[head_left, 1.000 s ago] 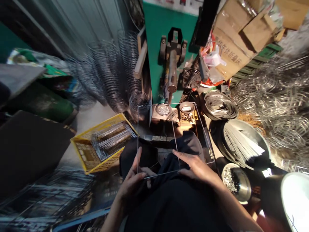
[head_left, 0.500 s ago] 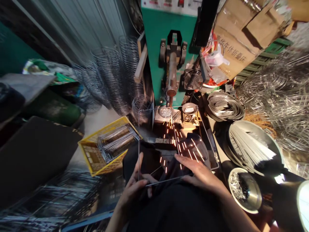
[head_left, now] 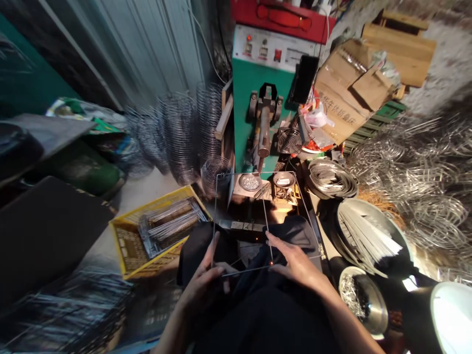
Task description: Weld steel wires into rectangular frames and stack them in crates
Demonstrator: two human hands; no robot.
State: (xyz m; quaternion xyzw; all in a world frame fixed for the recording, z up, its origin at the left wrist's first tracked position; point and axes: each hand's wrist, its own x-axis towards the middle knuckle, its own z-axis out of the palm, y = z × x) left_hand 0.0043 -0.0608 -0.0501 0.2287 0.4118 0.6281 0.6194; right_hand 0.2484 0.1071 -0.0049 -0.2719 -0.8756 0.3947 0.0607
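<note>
A thin rectangular wire frame (head_left: 215, 201) reaches from my lap up to the electrode arm (head_left: 264, 130) of a green spot welder (head_left: 245, 64). Its far edge lies just below the electrode tip; whether they touch I cannot tell. My left hand (head_left: 210, 268) grips the frame's near left corner between thumb and fingers. My right hand (head_left: 297, 260) pinches it around the middle wire and the near edge. A small orange glow shows on the wire beside my right thumb. Below the electrode sits a round dish of small metal pieces (head_left: 250, 182).
On the left, a yellow crate (head_left: 120, 246) holds bent wire pieces, with stacked wire coils (head_left: 179, 137) behind it. A basin of straight rods (head_left: 405, 241) and a bowl of small metal parts (head_left: 381, 314) stand on the right. Wire rings (head_left: 435, 206) pile beyond a cardboard box (head_left: 339, 93).
The shower of orange sparks has died away to a few glowing specks. My view has tilted up, showing more of the welder's top. Both hands keep their hold on the wire frame.
</note>
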